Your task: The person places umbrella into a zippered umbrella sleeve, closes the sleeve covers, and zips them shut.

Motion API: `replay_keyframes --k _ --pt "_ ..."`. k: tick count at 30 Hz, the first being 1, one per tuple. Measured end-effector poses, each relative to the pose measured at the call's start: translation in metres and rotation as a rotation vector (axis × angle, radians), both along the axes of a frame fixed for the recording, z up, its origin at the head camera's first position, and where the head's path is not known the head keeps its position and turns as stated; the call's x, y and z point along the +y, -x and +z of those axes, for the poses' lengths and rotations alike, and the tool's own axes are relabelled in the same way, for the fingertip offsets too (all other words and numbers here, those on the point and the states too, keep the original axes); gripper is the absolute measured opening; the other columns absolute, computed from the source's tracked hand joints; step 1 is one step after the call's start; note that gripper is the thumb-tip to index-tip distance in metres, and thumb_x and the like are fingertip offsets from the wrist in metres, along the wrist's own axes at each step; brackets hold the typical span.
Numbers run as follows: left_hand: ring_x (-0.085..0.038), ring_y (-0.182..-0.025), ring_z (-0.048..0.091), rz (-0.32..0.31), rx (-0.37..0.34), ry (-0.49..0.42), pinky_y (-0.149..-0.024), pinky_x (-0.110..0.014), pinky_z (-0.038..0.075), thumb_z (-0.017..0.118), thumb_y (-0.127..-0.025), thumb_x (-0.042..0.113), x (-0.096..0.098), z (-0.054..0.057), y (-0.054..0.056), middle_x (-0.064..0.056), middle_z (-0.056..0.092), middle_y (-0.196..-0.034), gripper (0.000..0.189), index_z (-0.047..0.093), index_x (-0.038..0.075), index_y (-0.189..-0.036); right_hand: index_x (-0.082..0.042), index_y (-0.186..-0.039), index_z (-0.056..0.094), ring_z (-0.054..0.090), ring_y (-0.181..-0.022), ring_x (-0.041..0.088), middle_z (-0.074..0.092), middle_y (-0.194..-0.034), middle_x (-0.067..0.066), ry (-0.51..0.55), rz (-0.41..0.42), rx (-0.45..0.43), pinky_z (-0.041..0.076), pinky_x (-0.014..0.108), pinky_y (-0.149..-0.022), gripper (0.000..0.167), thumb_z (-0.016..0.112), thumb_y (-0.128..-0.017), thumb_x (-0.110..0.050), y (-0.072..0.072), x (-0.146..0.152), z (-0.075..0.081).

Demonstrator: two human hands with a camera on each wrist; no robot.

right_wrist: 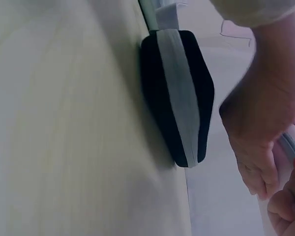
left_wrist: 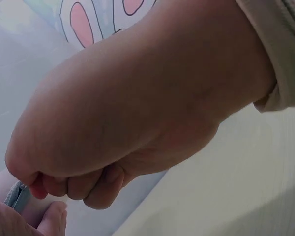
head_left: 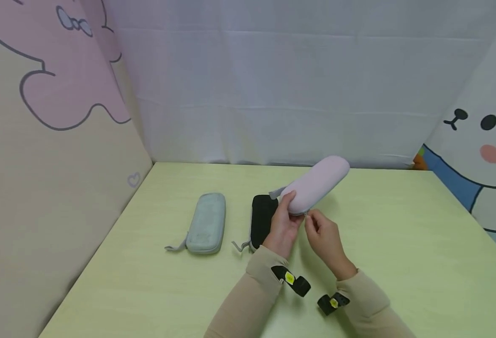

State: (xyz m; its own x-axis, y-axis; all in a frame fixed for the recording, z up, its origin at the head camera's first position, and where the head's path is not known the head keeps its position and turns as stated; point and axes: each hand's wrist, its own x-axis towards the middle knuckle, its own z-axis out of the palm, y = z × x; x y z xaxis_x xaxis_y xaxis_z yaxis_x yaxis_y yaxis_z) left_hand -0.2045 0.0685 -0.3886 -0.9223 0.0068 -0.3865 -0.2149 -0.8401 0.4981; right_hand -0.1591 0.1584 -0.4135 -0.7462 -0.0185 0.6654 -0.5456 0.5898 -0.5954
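A pink zip case (head_left: pixel 317 183) is held up above the table, tilted with its far end to the right. My left hand (head_left: pixel 285 231) grips its near end, thumb on the top and fingers underneath. At that end my right hand (head_left: pixel 326 240) has its fingers curled and pinches at the zipper; the pull itself is mostly hidden. A grey wrist strap (head_left: pixel 276 192) sticks out from the case's left side. In the left wrist view the right hand (left_wrist: pixel 118 113) covers most of the frame, with a bit of zipper (left_wrist: pixel 14 195) showing beside its fingertips.
A black zip case (head_left: pixel 263 218) lies on the table (head_left: pixel 416 263), partly behind my left hand; its grey zipper band (right_wrist: pixel 181 93) shows in the right wrist view. Farther left lies a grey-green case (head_left: pixel 207 223) with a strap. A white curtain (head_left: pixel 273 94) hangs behind the table.
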Motion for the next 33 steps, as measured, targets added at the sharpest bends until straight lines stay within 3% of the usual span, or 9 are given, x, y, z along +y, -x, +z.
replay_keyframes --k 5,9,15,23,29,33 --pt "-0.023 -0.095 0.053 0.024 0.044 -0.056 -0.080 -0.031 0.045 0.069 -0.079 0.014 0.000 0.001 0.000 -0.015 0.054 -0.110 0.044 0.055 -0.001 -0.119 -0.005 -0.074 0.053 0.034 -0.050 0.004 0.037 -0.059 -0.008 -0.033 0.019 0.050 0.030 0.023 -0.043 0.016 0.055 -0.082 0.008 0.001 -0.007 -0.001" --pt "-0.023 -0.097 0.051 0.002 0.079 -0.081 -0.081 -0.031 0.043 0.065 -0.082 0.014 -0.001 0.000 -0.001 -0.014 0.052 -0.112 0.042 0.052 0.001 -0.119 -0.006 -0.074 0.053 0.035 -0.051 0.003 0.038 -0.060 -0.009 -0.040 0.033 0.043 0.030 0.021 -0.043 0.017 0.054 -0.083 0.008 0.000 -0.009 -0.002" --pt "-0.028 -0.101 0.050 -0.139 0.046 -0.159 -0.085 -0.040 0.044 0.062 -0.080 0.013 -0.005 0.000 0.000 -0.018 0.047 -0.116 0.050 0.043 0.005 -0.126 -0.004 -0.076 0.056 0.035 -0.048 0.005 0.039 -0.057 -0.006 0.071 -0.009 -0.025 0.029 0.021 -0.041 0.015 0.052 -0.087 0.005 -0.006 0.005 0.007" --pt "-0.028 -0.112 0.045 -0.414 -0.024 -0.117 -0.093 -0.036 0.038 0.061 -0.079 0.009 -0.026 -0.004 0.004 -0.019 0.044 -0.123 0.063 0.030 0.001 -0.134 -0.004 -0.077 0.056 0.034 -0.046 0.006 0.041 -0.057 -0.003 0.073 -0.035 -0.131 0.030 0.024 -0.040 0.017 0.050 -0.092 -0.002 -0.007 0.038 0.016" --pt "-0.031 -0.111 0.044 -0.431 -0.016 -0.070 -0.088 -0.037 0.041 0.063 -0.076 0.008 -0.037 -0.006 0.008 -0.020 0.034 -0.124 0.061 0.027 0.005 -0.126 -0.004 -0.078 0.056 0.036 -0.048 0.007 0.042 -0.059 -0.003 0.064 -0.039 -0.146 0.031 0.024 -0.041 0.015 0.051 -0.092 -0.002 -0.009 0.051 0.018" --pt "-0.030 -0.108 0.047 -0.439 -0.024 -0.013 -0.087 -0.037 0.043 0.065 -0.077 0.013 -0.039 -0.003 0.011 -0.020 0.037 -0.123 0.058 0.030 0.004 -0.123 -0.004 -0.079 0.056 0.035 -0.047 0.008 0.041 -0.058 -0.004 0.037 -0.006 -0.129 0.031 0.024 -0.041 0.015 0.051 -0.093 -0.001 -0.008 0.054 0.021"
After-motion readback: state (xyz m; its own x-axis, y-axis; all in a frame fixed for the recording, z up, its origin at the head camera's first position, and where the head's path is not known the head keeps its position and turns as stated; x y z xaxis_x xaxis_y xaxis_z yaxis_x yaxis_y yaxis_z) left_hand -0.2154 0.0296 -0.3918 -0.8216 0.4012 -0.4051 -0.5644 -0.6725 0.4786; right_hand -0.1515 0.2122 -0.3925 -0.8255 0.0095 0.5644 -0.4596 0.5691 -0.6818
